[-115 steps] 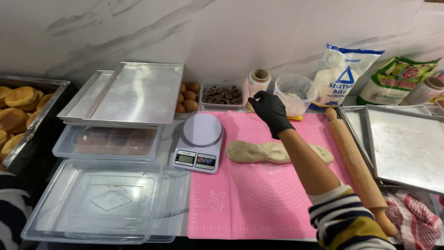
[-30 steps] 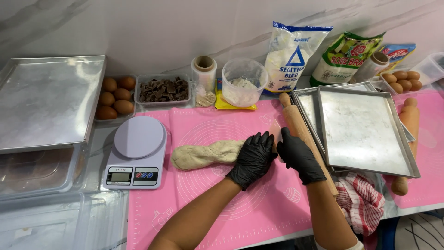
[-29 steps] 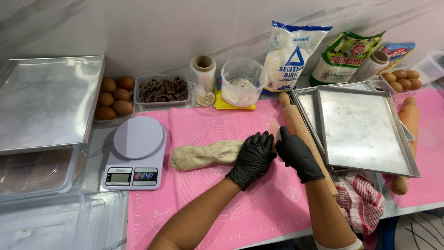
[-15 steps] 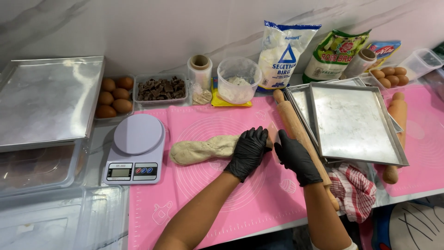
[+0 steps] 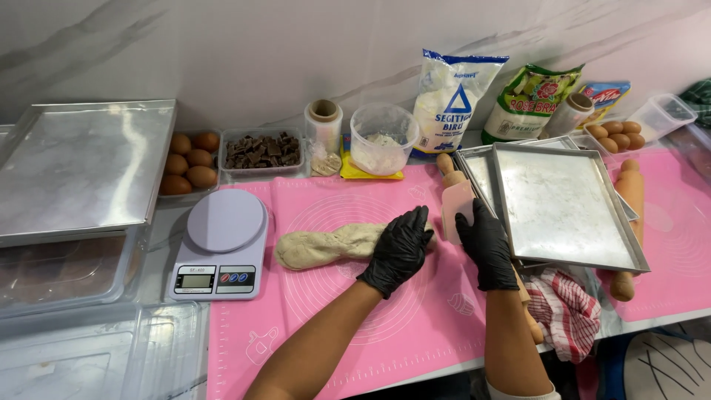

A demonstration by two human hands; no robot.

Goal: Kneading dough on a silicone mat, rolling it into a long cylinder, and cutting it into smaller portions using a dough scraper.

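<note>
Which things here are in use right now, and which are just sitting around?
In use: dough log under the left hand; pale scraper in the right hand; pink mat.

Idle: scale, eggs, chocolate tub, baking trays, flour bags.

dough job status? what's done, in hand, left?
Done: dough log shaped on the pink mat. In hand: left hand on its right end, right hand holds a pink scraper. Left: log uncut, scale bare.

The counter (image 5: 167, 222) carries a pink mat (image 5: 415, 326), scale (image 5: 221, 244), trays (image 5: 563, 204), egg tubs (image 5: 189, 159), flour bags (image 5: 452, 100) and checked cloth (image 5: 566, 311).
</note>
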